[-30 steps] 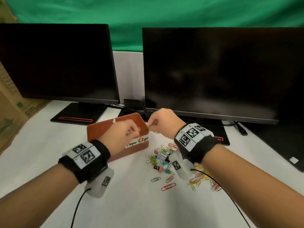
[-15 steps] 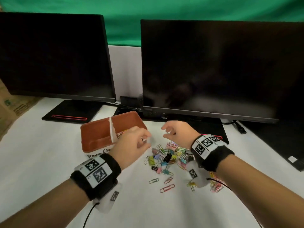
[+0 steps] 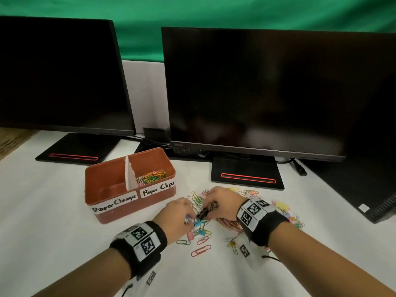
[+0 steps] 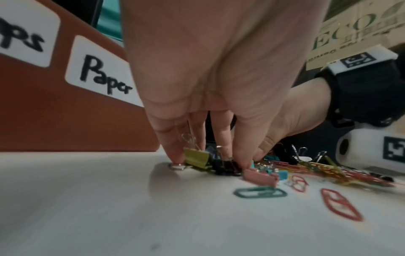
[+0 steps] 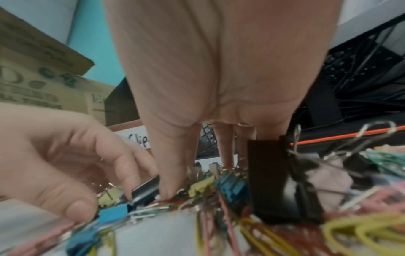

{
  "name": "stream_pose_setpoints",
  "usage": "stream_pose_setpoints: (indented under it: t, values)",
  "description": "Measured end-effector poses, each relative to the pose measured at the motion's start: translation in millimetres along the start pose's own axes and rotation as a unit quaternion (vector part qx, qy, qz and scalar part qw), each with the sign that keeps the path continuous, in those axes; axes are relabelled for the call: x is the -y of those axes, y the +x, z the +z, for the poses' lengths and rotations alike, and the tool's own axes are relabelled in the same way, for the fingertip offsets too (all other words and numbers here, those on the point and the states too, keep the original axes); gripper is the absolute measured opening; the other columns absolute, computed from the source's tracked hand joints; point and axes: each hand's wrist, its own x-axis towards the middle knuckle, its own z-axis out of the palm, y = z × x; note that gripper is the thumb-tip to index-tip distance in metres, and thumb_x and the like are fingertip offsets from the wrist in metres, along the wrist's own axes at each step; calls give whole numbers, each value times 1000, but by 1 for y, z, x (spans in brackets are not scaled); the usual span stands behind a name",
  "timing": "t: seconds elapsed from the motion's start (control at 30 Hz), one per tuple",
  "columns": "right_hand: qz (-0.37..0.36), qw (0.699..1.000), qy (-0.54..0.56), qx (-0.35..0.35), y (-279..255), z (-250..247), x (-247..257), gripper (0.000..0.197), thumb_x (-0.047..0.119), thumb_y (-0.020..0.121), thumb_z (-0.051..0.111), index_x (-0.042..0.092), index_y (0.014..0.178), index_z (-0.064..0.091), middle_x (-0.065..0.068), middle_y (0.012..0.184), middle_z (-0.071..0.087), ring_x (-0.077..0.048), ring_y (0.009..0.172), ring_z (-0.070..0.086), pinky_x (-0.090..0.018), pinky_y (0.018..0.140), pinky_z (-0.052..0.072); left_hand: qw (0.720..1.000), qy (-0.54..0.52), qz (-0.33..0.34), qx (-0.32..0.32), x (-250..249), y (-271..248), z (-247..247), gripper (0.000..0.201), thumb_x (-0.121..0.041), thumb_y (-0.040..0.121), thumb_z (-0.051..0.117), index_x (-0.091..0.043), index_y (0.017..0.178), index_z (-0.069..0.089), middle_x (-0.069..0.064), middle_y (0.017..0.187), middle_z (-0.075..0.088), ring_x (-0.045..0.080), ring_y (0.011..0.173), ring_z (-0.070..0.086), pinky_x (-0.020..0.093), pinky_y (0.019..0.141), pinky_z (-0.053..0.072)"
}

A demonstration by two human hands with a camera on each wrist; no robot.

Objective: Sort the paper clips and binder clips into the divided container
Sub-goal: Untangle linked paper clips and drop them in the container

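A brown divided container [image 3: 102, 179] stands left of a heap of coloured paper clips and binder clips [image 3: 225, 224]. Its right compartment, labelled "Paper Clips", holds several paper clips [image 3: 151, 176]; no clips show in the left one, labelled "Paper Clamps". Both hands reach down into the heap. My left hand [image 3: 188, 219] curls its fingertips round a yellow-green binder clip [image 4: 197, 159], next to a small black one [image 4: 225, 167]. My right hand [image 3: 211, 207] pinches a black binder clip [image 3: 203, 213], with its thumb [image 5: 171, 181] pressed against it.
Two dark monitors [image 3: 257, 93] on black stands [image 3: 246, 174] rise behind the container and the heap. A larger black binder clip [image 5: 282, 181] stands upright in the heap by my right hand. Loose paper clips [image 3: 201, 249] lie on the white tabletop nearer to me.
Both hands left the container's right compartment and came down into the heap. The green paper clip my right hand held is gone from it. The container now shows fully.
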Motion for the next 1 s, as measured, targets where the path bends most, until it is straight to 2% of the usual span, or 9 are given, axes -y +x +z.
stream_pose_setpoints:
  t: [0.13,0.2,0.37,0.47,0.57,0.67,0.8,0.93,1.0]
  values:
    - [-28,999,22,3,-18,2,-3,29,35,87,61,29,116,64,-3,129,50,-20,121,48,-32,103,39,999,-33,10,20,0,-16,-3,18,-31,87,61,-23,97,72,-7,131,47,6,115,51,15,94,34]
    - [-18,997,48,-50,-17,-5,-9,30,31,91,58,29,121,61,-1,133,48,-17,125,47,-32,109,37,998,-55,2,-5,-2,-14,-7,15,-30,88,59,-23,95,70,-8,127,47,8,116,48,20,101,36]
    - [67,995,49,-57,3,-19,-17,52,25,88,62,22,136,45,-3,139,49,-19,126,49,-29,103,41,999,2,-35,-11,-9,23,-11,57,-23,90,57,-20,143,34,1,155,20,23,143,21,36,118,23]
    - [104,994,35,-10,12,-16,-7,65,40,79,71,16,135,47,-4,136,49,-21,123,49,-32,101,43,998,38,-40,25,-9,45,-9,74,-22,89,60,-14,149,18,6,157,18,22,143,23,33,117,23]
    - [108,994,6,-3,18,-15,1,67,40,73,77,10,128,54,-8,129,51,-24,118,52,-33,97,46,994,92,-31,52,-7,54,-10,67,-25,86,64,-15,144,32,6,145,38,23,132,41,32,110,35]
    - [99,995,-4,5,25,-14,0,48,31,74,78,8,114,65,-6,119,62,-23,111,58,-32,93,49,992,110,-10,56,-4,57,-13,50,-21,86,65,-19,134,51,4,133,46,22,121,50,28,100,41]
    - [109,994,-2,14,34,-14,-5,28,21,76,77,12,102,73,-4,111,69,-21,103,63,-30,89,53,996,71,9,53,3,56,-14,31,-14,86,64,-14,117,64,7,116,54,23,106,59,13,58,44]
    - [116,993,-1,27,35,-13,-8,27,17,76,77,13,103,73,-3,109,70,-21,101,65,-28,86,53,999,7,-7,47,3,54,-13,13,-10,84,66,-9,97,69,1,95,49,29,85,68,30,58,58]
    - [114,993,7,19,35,-11,-11,25,18,78,75,11,101,74,-3,107,71,-21,100,65,-29,87,54,999,-4,-15,44,2,53,-12,10,-8,84,65,-8,94,67,3,92,53,31,78,69,26,53,54]
